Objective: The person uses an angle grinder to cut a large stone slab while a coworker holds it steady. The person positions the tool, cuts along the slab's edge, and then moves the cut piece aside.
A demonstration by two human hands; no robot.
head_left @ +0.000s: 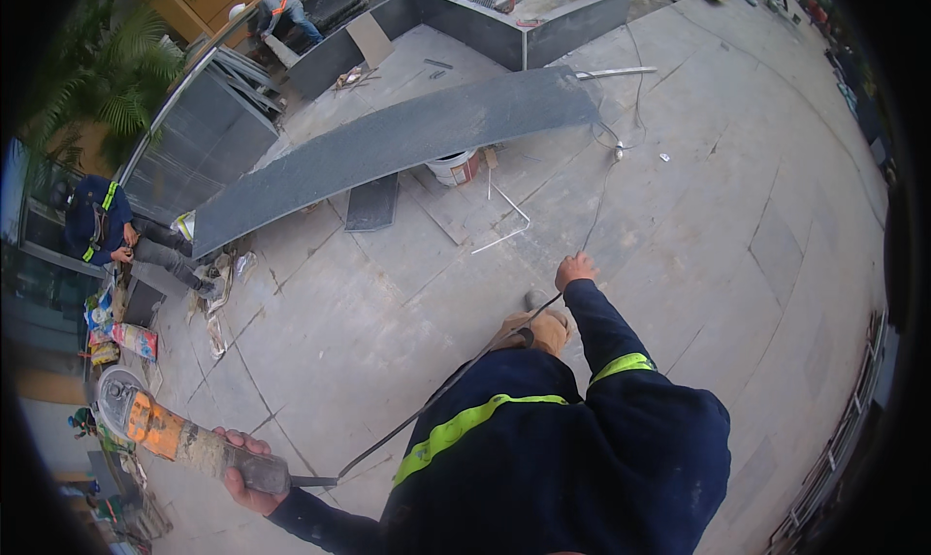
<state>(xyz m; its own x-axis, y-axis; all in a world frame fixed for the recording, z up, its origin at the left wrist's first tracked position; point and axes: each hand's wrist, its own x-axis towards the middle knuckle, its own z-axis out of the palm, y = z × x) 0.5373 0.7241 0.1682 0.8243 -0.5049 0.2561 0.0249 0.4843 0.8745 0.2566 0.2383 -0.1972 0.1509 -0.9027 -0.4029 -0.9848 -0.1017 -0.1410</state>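
Observation:
My left hand (244, 468) grips an orange and grey angle grinder (160, 424) at the lower left, its round guard at the far end. A dark cord runs from the tool's back across my body to my right hand (575, 268), whose fingers are closed on it. The thinner cord continues up the pavement to a small pale connector (619, 153). Ahead of me a long dark grey slab (388, 153) lies raised, with a white bucket (452, 167) beneath it.
A seated co-worker (97, 216) is at left beside bags (134, 340); another person (286, 22) bends near upright panels (572, 31). A small slab (371, 206) and white bent rod (509, 230) lie on the paved floor (727, 293). Railings (834, 419) edge the right side.

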